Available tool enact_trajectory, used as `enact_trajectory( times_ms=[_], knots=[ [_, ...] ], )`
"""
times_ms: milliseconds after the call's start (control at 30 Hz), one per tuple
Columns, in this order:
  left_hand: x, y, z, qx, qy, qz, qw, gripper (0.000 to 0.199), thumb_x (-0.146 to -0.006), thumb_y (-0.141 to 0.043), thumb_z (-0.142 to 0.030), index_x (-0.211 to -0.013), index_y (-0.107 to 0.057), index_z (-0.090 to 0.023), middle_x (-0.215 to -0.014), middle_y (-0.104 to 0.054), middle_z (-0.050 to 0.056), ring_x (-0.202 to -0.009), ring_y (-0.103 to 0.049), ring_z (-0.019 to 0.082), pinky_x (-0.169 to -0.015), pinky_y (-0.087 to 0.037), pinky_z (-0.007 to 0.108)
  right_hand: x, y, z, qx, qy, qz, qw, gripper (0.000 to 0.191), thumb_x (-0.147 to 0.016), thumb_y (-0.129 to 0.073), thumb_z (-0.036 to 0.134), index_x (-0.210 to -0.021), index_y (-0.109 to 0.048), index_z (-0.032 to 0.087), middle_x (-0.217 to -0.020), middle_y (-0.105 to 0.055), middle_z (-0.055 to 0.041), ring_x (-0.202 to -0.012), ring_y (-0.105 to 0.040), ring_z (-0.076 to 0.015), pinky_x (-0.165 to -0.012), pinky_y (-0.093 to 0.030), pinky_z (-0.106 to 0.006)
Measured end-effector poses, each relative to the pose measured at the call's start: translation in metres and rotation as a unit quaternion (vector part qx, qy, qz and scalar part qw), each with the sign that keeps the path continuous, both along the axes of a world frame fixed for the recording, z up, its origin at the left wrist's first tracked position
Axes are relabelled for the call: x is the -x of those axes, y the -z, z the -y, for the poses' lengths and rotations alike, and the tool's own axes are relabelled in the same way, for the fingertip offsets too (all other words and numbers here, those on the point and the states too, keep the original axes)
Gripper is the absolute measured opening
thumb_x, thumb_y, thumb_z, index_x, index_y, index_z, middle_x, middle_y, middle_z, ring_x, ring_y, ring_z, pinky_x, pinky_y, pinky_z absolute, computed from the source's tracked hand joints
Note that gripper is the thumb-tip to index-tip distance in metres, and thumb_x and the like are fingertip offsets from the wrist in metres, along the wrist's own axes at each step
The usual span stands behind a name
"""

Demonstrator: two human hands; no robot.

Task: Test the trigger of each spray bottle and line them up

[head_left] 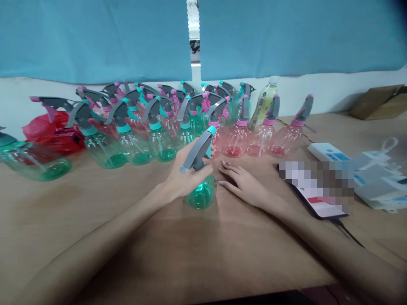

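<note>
My left hand (pixel 182 171) is closed round the neck of a green spray bottle (pixel 201 192) with a grey and teal trigger head. The bottle stands about upright near the middle of the table, its neck partly hidden by my fingers. Just right of it, my right hand (pixel 244 182) lies flat on the table with the fingers stretched out, holding nothing. Behind both hands stand rows of spray bottles: green ones with teal collars, such as this green bottle (pixel 162 146), and pink ones, such as this pink bottle (pixel 235 142).
A phone (pixel 321 190) with a cable lies right of my right hand. Beyond it are a white box (pixel 329 151) and clear plastic packaging (pixel 378 178). A red plastic bag (pixel 47 131) sits at left, a drink bottle (pixel 264 101) at the back, a cardboard box (pixel 377 101) far right.
</note>
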State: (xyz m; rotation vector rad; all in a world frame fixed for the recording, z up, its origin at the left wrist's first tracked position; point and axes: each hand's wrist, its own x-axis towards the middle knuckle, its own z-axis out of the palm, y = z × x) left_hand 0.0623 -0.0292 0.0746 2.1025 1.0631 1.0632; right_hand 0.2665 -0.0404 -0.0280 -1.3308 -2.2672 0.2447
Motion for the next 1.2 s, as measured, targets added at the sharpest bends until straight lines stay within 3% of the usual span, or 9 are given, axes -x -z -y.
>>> enact_trajectory(
  times_ms=[200,367,533,967,1200],
  knots=[
    [0.000,-0.001,0.000,0.008,0.023,0.014,1.000,0.015,-0.073,-0.055,-0.020,-0.087,-0.051,-0.024,-0.084,-0.060,0.002,-0.078,-0.059,0.020,-0.069,-0.047,0.033,0.000,-0.003,0.001,0.008,-0.001,0.019,1.000,0.054,-0.095,-0.042,0.048,-0.133,-0.052,0.011,-0.143,-0.047,-0.0171,-0.135,-0.040,-0.0291,-0.111,-0.034,-0.049],
    [0.001,0.001,0.000,-0.003,0.001,0.001,1.000,0.017,-0.072,-0.054,-0.019,-0.088,-0.051,-0.025,-0.071,-0.055,-0.001,-0.071,-0.057,0.019,-0.066,-0.046,0.033,0.000,-0.003,0.001,0.009,-0.002,0.018,1.000,0.054,-0.095,-0.041,0.048,-0.133,-0.052,0.011,-0.144,-0.046,-0.0167,-0.135,-0.039,-0.0285,-0.111,-0.033,-0.049],
    [0.001,0.004,-0.001,0.008,0.001,-0.008,1.000,0.029,-0.072,-0.056,-0.020,-0.101,-0.052,-0.025,-0.070,-0.055,-0.002,-0.071,-0.059,0.020,-0.071,-0.047,0.035,0.000,-0.001,0.000,0.005,-0.005,0.006,1.000,0.052,-0.094,-0.042,0.048,-0.133,-0.053,0.015,-0.143,-0.046,-0.0160,-0.135,-0.040,-0.0291,-0.110,-0.035,-0.051],
    [-0.001,0.004,0.002,0.003,-0.001,0.009,1.000,0.022,-0.073,-0.056,-0.019,-0.095,-0.054,-0.024,-0.074,-0.057,0.000,-0.074,-0.059,0.019,-0.074,-0.049,0.035,0.000,-0.001,-0.001,0.000,-0.011,0.016,1.000,0.053,-0.095,-0.041,0.047,-0.134,-0.052,0.013,-0.143,-0.047,-0.0168,-0.135,-0.040,-0.0278,-0.111,-0.034,-0.049],
    [-0.003,0.010,0.002,0.012,-0.008,0.033,0.999,0.042,-0.071,-0.054,-0.015,-0.112,-0.052,-0.024,-0.085,-0.060,0.002,-0.075,-0.061,0.018,-0.073,-0.052,0.034,0.001,0.000,-0.002,-0.009,-0.006,0.017,1.000,0.052,-0.095,-0.041,0.048,-0.133,-0.052,0.014,-0.142,-0.048,-0.0167,-0.135,-0.040,-0.0280,-0.110,-0.035,-0.049]
  ],
)
